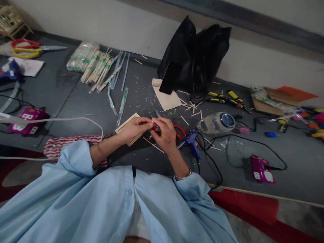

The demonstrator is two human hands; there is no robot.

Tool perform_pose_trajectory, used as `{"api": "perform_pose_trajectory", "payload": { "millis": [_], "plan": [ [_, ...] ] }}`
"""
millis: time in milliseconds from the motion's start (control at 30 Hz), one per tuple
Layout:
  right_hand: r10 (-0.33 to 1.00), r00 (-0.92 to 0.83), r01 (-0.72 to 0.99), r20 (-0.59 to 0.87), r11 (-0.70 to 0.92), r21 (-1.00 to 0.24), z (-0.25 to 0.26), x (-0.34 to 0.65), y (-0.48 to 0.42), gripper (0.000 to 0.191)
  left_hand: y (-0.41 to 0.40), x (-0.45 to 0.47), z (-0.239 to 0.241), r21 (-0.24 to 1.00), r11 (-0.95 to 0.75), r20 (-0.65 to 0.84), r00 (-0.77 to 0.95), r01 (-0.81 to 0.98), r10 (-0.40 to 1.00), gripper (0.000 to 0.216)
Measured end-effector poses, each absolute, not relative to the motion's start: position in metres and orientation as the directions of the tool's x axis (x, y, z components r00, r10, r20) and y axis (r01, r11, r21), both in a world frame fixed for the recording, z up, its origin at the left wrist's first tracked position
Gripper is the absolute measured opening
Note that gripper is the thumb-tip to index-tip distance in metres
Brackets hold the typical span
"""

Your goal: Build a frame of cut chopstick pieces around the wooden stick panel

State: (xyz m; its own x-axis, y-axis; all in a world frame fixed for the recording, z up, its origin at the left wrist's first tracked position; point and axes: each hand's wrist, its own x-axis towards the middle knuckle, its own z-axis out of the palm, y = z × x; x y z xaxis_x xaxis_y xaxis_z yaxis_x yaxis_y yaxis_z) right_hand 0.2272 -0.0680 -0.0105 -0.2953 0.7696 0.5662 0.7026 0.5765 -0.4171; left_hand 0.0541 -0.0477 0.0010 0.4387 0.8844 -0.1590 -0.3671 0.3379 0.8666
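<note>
My left hand [138, 129] and my right hand [165, 135] meet fingertip to fingertip over the table, both pinched. What lies between the fingers, if anything, is too small to make out. Under my left hand and wrist lies a small wooden frame [133, 116] of thin sticks, partly covered. Scissors with red handles [180, 131] lie beside and partly beneath my right hand. Close on the right is a blue glue gun [191, 141]. A thin loose stick [154, 145] rests on the table just below the hands.
Wrapped chopsticks [100, 69] lie at the back left, near large scissors [37, 48]. A black bag [192, 57] with a phone [170, 77] against it stands at the back. Right of me are a plastic bottle [215, 123], pliers [225, 100], trailing cables and a purple power adapter [262, 169].
</note>
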Motion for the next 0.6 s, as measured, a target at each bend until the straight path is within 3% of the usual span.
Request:
{"api": "perform_pose_trajectory", "payload": {
  "millis": [600],
  "plan": [
    [0.739,-0.271,0.664,0.617,0.608,-0.436,-0.0127,0.2226,-0.0694,0.03,-0.054,0.0578,0.0016,0.869,0.32,-0.137,0.439,-0.377,0.888,0.038]
  ]
}}
